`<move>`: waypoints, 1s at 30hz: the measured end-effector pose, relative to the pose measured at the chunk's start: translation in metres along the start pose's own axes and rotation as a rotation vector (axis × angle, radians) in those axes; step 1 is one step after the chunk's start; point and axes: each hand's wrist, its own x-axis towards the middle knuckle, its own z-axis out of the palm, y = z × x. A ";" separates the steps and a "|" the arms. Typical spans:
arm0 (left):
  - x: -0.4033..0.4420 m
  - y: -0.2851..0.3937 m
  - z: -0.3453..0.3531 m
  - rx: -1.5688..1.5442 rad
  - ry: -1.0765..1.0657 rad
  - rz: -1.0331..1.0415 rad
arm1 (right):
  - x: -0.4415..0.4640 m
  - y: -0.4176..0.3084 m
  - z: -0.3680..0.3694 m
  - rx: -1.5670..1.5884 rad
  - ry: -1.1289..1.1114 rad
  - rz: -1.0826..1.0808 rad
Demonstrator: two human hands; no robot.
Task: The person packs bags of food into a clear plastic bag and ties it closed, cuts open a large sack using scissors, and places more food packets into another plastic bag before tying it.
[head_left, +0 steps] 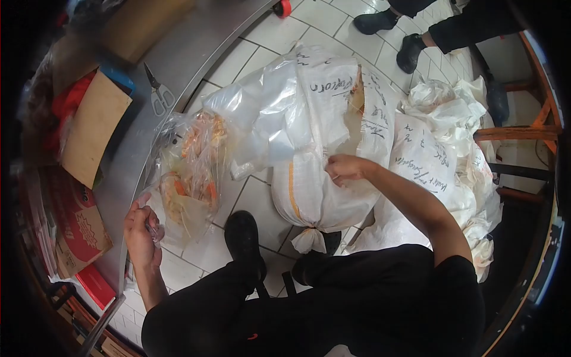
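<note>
My left hand [143,232] is closed around a crumpled bit of clear plastic [156,231] at the metal table's edge. Just beyond it is a clear plastic bag [190,160] with orange and pale pieces inside; I cannot tell whether the two are joined. My right hand [347,169], fingers pinched together, is against a large white woven sack [303,190] and seems to grip its material. Above this hand, a long slit in the sack shows brown contents. Handwriting marks the sack, and its near end is tied in a knot. Clear plastic sheeting [270,113] lies across its left side.
Scissors [158,94] lie on the metal table [128,137], beside a tan cardboard piece [95,128] and a red box [77,223]. More white sacks [416,172] are piled at right, near a wooden frame [517,134]. Another person's shoes [410,52] stand on the tiles beyond.
</note>
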 end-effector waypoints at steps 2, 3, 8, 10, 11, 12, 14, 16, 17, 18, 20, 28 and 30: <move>0.004 -0.003 -0.005 -0.010 -0.004 0.012 | -0.007 0.015 0.001 -0.022 0.124 0.010; 0.005 -0.006 -0.008 -0.018 -0.002 0.019 | -0.011 0.022 0.004 -0.044 0.243 0.024; 0.003 -0.001 -0.004 -0.001 -0.022 -0.018 | -0.023 0.042 0.011 -0.093 0.219 0.160; 0.003 0.000 -0.002 0.012 -0.022 -0.023 | -0.022 0.044 0.013 -0.104 0.164 0.197; 0.002 0.000 0.000 0.017 -0.007 -0.039 | -0.021 0.046 0.015 -0.105 0.136 0.209; 0.002 0.001 0.001 0.025 0.008 -0.056 | -0.022 0.047 0.018 -0.112 0.111 0.218; 0.002 0.004 -0.003 0.042 -0.019 -0.064 | -0.025 0.050 0.020 -0.116 0.093 0.220; 0.001 0.003 -0.003 0.049 -0.044 -0.072 | -0.028 0.050 0.023 -0.117 0.104 0.203; 0.001 0.003 -0.002 0.041 -0.025 -0.065 | -0.030 0.051 0.026 -0.115 0.111 0.201; 0.000 0.002 -0.001 0.032 -0.003 -0.059 | -0.031 0.049 0.026 -0.122 0.121 0.190; -0.002 0.003 -0.001 0.041 -0.008 -0.065 | -0.035 0.050 0.028 -0.138 0.144 0.193; -0.009 0.006 -0.016 0.069 -0.049 -0.023 | -0.100 -0.041 0.038 -0.857 0.845 -0.131; -0.008 0.004 -0.014 -0.016 0.019 0.042 | -0.136 -0.110 0.053 -0.859 1.118 -0.108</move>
